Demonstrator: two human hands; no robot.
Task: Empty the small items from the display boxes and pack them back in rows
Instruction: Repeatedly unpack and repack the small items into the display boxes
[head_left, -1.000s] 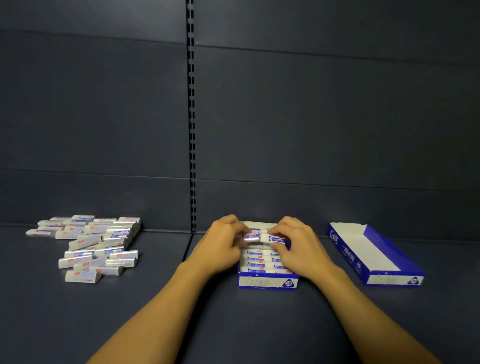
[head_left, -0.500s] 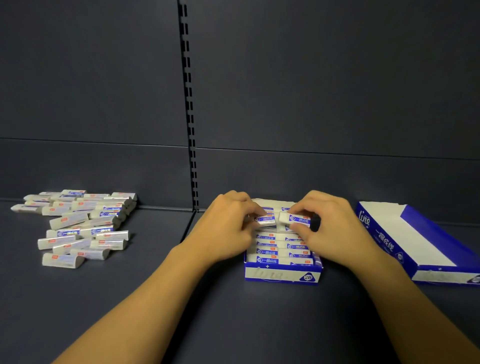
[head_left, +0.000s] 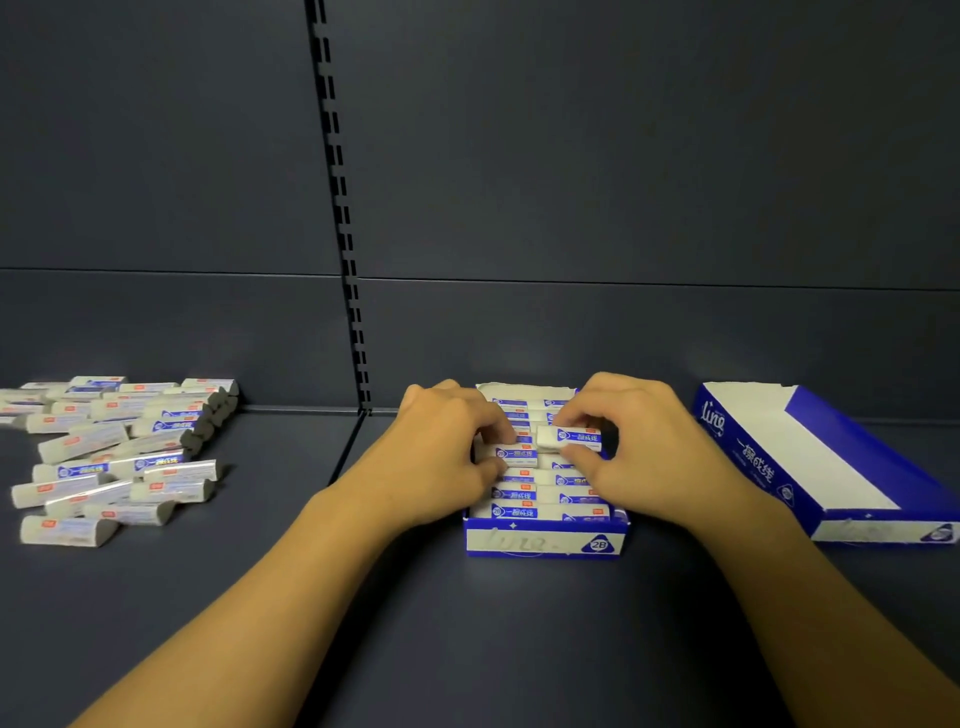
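Both hands hold their places over the middle box (head_left: 545, 540) as in the earlier frames, the right one now lifting its eraser slightly clear of the rows. Right hand (head_left: 660, 457) pinches an eraser (head_left: 569, 438) between thumb and fingertips, just above the packed rows. Left hand (head_left: 441, 457) curls its fingers round a second eraser (head_left: 514, 453) at the box's left side, level with the others. Box sits on a dark shelf (head_left: 467, 623), its 2 columns of erasers running front to back. Loose erasers (head_left: 119, 452) lie heaped well apart at left. An empty box (head_left: 831, 467) rests tilted at right, near the right wrist.
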